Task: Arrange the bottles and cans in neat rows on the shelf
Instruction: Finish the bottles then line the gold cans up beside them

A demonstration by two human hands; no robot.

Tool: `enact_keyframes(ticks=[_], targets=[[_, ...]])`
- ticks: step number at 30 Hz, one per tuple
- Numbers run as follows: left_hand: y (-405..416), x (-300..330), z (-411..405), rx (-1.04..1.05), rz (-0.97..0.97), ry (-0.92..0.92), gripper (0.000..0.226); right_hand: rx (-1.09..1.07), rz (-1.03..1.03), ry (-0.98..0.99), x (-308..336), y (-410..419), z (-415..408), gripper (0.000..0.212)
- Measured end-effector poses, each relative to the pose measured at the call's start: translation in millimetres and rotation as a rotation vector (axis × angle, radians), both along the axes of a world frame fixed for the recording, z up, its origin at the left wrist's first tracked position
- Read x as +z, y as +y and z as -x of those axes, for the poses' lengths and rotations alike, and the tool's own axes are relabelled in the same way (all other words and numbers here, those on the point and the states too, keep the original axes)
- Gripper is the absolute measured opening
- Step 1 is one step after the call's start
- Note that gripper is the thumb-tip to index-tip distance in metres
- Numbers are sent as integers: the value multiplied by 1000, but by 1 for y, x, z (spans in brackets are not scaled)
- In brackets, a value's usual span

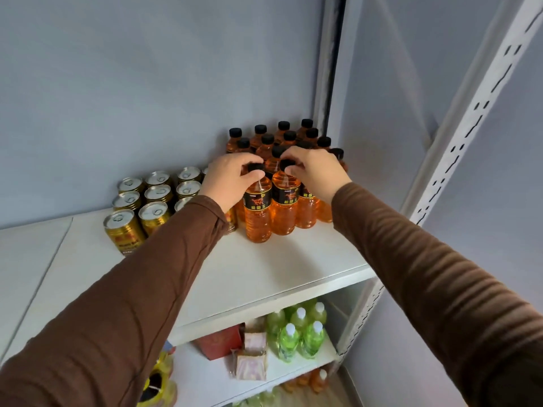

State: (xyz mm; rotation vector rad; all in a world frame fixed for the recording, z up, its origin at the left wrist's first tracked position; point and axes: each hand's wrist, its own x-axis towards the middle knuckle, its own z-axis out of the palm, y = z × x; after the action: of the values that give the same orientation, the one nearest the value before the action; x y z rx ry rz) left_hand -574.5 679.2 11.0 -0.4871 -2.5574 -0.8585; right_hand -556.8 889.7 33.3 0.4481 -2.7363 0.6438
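My left hand [227,179] has its fingers curled round the black cap of the front orange bottle [258,212], my right hand [314,168] pinching the cap of its neighbour [284,205], both upright on the white shelf [264,268]. Left, gold cans [152,201] in rows; behind, more capped bottles [282,135] against the wall.

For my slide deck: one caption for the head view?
Both hands grip capped orange bottles beside gold cans on a white shelf.
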Motion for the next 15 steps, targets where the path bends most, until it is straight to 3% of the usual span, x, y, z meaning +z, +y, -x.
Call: enact_keyframes(ticks=[10,13,15], targets=[[18,9,-18,146,-16,-75,28,48,-50,25,6,5,5,34],[20,14,-23,152,9,-119,41,81,-32,-39,14,11,2,37],[22,19,-24,141,33,-120,49,93,92,-77,25,24,2,35]])
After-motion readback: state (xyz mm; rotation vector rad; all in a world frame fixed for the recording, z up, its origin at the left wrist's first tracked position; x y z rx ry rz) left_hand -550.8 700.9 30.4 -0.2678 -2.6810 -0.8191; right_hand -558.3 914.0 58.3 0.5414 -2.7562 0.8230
